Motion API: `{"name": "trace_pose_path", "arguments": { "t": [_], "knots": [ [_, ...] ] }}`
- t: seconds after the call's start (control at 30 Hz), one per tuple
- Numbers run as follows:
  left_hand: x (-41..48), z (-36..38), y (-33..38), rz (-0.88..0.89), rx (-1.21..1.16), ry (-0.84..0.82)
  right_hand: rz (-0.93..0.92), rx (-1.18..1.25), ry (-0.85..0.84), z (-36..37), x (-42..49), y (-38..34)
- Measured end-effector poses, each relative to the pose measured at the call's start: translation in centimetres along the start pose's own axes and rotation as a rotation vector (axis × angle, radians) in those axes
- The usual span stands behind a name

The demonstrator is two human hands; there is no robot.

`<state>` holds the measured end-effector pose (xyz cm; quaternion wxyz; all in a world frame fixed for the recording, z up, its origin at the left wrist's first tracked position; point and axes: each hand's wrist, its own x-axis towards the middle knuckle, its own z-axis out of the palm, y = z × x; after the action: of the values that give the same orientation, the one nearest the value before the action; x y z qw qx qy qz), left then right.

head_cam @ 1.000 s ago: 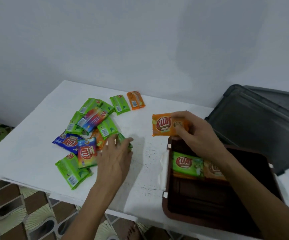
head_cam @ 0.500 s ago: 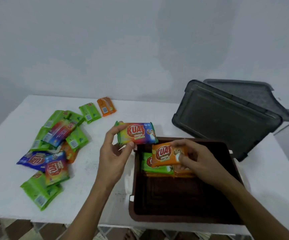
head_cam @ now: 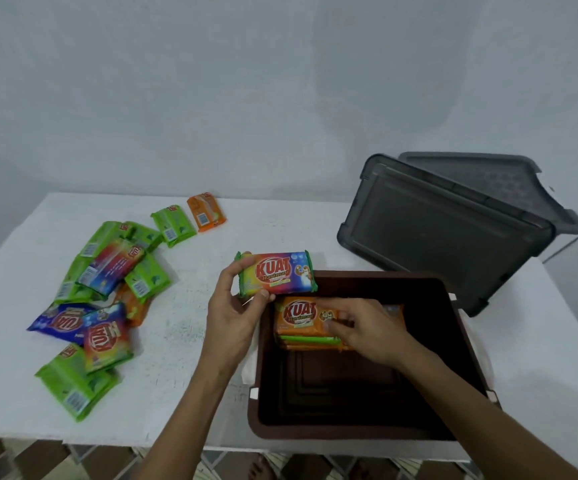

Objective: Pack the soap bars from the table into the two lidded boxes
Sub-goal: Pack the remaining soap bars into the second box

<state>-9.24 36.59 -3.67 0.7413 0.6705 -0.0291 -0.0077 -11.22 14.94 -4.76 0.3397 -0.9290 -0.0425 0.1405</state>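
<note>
head | left hand (head_cam: 235, 317) grips rainbow bar (head_cam: 277, 273) — right hand (head_cam: 370, 327) holds orange bar (head_cam: 298, 315)

Soft, dim, even light casts faint shadows on the wall (head_cam: 280, 98); the brown box (head_cam: 349, 434) is dark inside. Slightly soft focus, wide-angle bending at edges.

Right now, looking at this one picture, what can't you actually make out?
All in the head view:
- Stack in the brown plastic box: the right hand and the top orange-wrapped soap bar cover it, so the count is unclear.
- Grey plastic box and lid: set aslant, the front piece hides the rear one's inside.
- Heap of wrapped soap bars on the white table: overlaps hide the lower ones.
- Wrapper small print: too blurred.
</note>
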Motion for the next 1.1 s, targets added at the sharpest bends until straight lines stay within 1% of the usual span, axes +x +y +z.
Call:
{"name": "trace_pose_path", "arguments": {
  "t": [0.07, 0.17, 0.2, 0.27, 0.3, 0.33, 0.4, 0.43, 0.5, 0.53, 0.6, 0.63, 0.67, 0.73, 0.83, 0.9, 1.0, 1.1],
  "knots": [
    [0.0, 0.0, 0.1, 0.000, -0.001, -0.004, -0.016, -0.029, 0.010, 0.3, 0.1, 0.2],
    [-0.1, 0.1, 0.4, -0.003, -0.032, -0.024, 0.013, 0.044, 0.021, -0.2, -0.5, 0.0],
    [-0.1, 0.1, 0.6, -0.001, -0.043, -0.030, 0.026, 0.029, 0.071, -0.6, -0.7, -0.1],
    [-0.2, 0.5, 1.2, 0.004, -0.076, -0.054, 0.023, 0.036, 0.259, -1.5, -1.2, -0.5],
    [-0.3, 0.8, 1.5, 0.003, -0.099, -0.077, 0.019, 0.145, 0.323, -2.0, -1.5, -0.9],
    [-0.4, 1.2, 1.8, -0.002, -0.114, -0.108, 0.021, 0.335, 0.326, -2.5, -1.9, -1.4],
    [-0.8, 2.1, 2.0, -0.027, -0.097, -0.184, 0.037, 0.781, 0.184, -3.3, -2.6, -2.5],
    [-0.9, 2.5, 2.0, -0.037, -0.071, -0.224, 0.049, 0.924, 0.139, -3.6, -2.9, -2.7],
    [-0.9, 3.0, 1.8, -0.017, 0.054, -0.310, 0.063, 1.020, 0.149, -4.1, -3.6, -2.6],
    [-0.6, 3.1, 1.7, 0.043, 0.192, -0.345, 0.080, 1.026, 0.175, -4.4, -3.9, -2.4],
    [0.2, 2.7, 1.1, 0.235, 0.536, -0.361, 0.117, 0.994, 0.216, -5.2, -4.8, -1.4],
    [0.6, 2.4, 0.8, 0.309, 0.644, -0.338, 0.130, 0.970, 0.230, -5.6, -5.2, -0.7],
    [0.9, 2.1, 0.6, 0.343, 0.698, -0.307, 0.140, 0.944, 0.241, -6.1, -5.7, 0.1],
    [1.3, 1.3, -0.4, 0.377, 0.773, -0.234, 0.160, 0.872, 0.243, -6.9, -6.6, 1.5],
    [1.4, 0.3, -1.9, 0.388, 0.867, -0.164, 0.221, 0.679, 0.224, -6.7, -6.8, 3.4],
    [1.3, 0.0, -2.5, 0.358, 0.854, -0.136, 0.232, 0.584, 0.204, -5.9, -6.5, 4.1],
    [1.2, 0.1, -2.6, 0.374, 0.847, -0.110, 0.220, 0.453, 0.190, -4.9, -5.8, 4.2],
    [1.0, 0.1, -2.8, 0.373, 0.814, -0.049, 0.215, 0.225, 0.213, -4.3, -4.9, 4.3]
  ]
}}
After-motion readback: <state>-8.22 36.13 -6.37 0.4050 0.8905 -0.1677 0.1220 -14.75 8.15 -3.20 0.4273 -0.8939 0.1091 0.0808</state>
